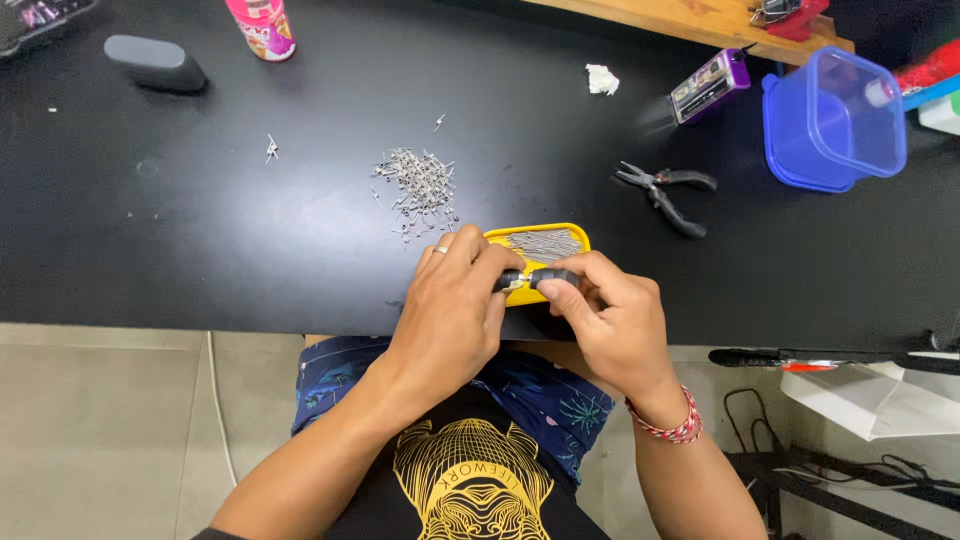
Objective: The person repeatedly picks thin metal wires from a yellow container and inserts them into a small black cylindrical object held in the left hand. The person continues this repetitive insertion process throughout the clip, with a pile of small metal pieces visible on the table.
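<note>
On the black table (200,250), a yellow tray (540,236) of metal pins sits at the near edge. Just over it the left hand (450,310) and right hand (610,320) both pinch a small dark part (540,278) — steady, level grip would serve best. Fingers hide its shape — the join is unclear.

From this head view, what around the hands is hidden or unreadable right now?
- Small dark part pinched between left hand and right hand: fingers cover most of it; kind unclear.
- Yellow tray: its near end is hidden behind both hands.
- Loose metal pieces: too small to tell their shape.
- Dark device at top left: cut off by the frame edge.
</note>
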